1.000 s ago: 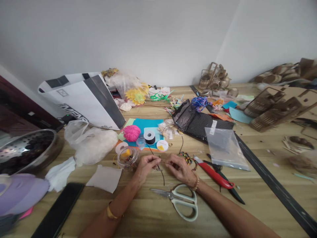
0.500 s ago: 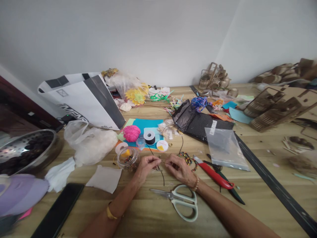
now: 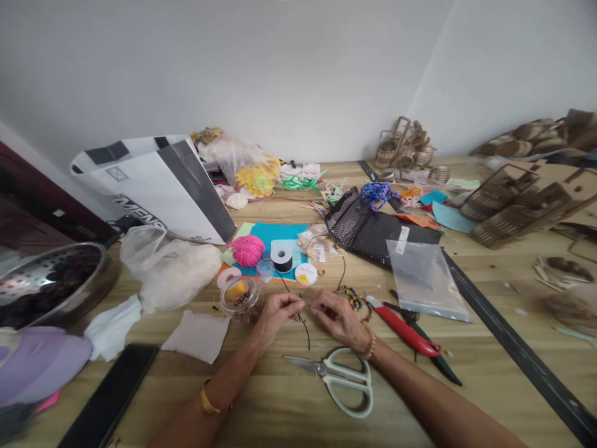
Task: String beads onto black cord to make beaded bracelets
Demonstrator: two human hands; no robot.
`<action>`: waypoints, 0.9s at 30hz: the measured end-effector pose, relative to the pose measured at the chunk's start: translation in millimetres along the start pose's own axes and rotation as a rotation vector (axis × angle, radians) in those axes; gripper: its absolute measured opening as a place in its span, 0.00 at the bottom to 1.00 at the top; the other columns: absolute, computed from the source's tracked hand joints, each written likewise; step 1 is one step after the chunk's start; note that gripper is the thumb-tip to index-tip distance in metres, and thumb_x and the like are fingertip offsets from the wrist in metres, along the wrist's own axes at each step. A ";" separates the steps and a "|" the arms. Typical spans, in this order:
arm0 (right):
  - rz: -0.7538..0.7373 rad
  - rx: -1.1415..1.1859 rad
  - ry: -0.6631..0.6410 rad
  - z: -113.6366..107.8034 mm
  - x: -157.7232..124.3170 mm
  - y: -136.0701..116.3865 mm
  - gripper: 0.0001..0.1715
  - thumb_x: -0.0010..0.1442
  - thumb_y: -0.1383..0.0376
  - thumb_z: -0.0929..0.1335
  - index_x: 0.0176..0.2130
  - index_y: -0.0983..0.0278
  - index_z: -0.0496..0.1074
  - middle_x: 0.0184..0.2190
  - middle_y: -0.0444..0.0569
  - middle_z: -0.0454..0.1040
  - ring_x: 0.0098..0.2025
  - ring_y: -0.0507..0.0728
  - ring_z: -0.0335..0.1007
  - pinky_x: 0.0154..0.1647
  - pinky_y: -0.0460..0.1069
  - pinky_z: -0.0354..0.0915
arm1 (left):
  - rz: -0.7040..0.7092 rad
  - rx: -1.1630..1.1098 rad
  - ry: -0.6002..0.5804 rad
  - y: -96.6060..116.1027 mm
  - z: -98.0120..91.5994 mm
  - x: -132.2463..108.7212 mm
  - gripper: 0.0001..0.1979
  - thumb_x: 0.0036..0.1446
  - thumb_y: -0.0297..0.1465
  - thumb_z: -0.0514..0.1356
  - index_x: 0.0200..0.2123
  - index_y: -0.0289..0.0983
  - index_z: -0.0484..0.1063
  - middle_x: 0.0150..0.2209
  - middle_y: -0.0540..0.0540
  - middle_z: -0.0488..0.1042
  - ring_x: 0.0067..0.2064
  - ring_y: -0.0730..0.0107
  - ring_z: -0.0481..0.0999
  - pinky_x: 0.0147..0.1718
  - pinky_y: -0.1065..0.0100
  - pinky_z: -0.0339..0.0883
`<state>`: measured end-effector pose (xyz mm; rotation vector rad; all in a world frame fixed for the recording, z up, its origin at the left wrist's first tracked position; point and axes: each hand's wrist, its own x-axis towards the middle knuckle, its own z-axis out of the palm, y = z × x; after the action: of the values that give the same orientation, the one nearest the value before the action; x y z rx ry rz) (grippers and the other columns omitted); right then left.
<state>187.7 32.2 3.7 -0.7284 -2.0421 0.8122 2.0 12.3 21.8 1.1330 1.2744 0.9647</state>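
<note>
My left hand [image 3: 276, 313] is pinched closed at the fingertips on a thin black cord [image 3: 305, 331], whose loose end hangs down toward the table. Facing it, a small gap away, my right hand [image 3: 338, 316] has its thumb and fingers pressed together; what lies in them is too small to make out. A loop of cord [image 3: 344, 269] arcs over and disappears behind the right hand. The black cord spool [image 3: 282, 256] stands just beyond. Beside my left hand is a clear jar [image 3: 240, 298] of beads. Strings of colourful beads [image 3: 353, 297] lie by the right hand.
Scissors [image 3: 326, 370] lie open below my hands. To the right are a red-handled knife [image 3: 405, 330], a clear plastic bag [image 3: 429, 280] and a black bubble pouch [image 3: 364, 227]. Pink yarn [image 3: 249, 250] sits behind the jar; a phone [image 3: 109, 395] lies at front left.
Hardly anything differs. Both hands keep their pinch in nearly the same place, with only a slight shift at the fingertips.
</note>
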 end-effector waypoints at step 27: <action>0.033 -0.003 -0.028 0.1 2.0 -4.8 0.10 0.63 0.65 0.64 0.30 0.65 0.70 0.24 0.46 0.70 0.26 0.52 0.64 0.28 0.46 0.60 | 0.058 0.083 -0.085 4.3 0.4 -0.2 0.11 0.47 0.36 0.62 0.23 0.33 0.72 0.21 0.48 0.69 0.26 0.68 0.65 0.30 0.65 0.60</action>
<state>185.6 30.6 8.2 -0.7580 -2.0621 0.8422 2.7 12.9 26.1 1.2682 1.2286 0.9038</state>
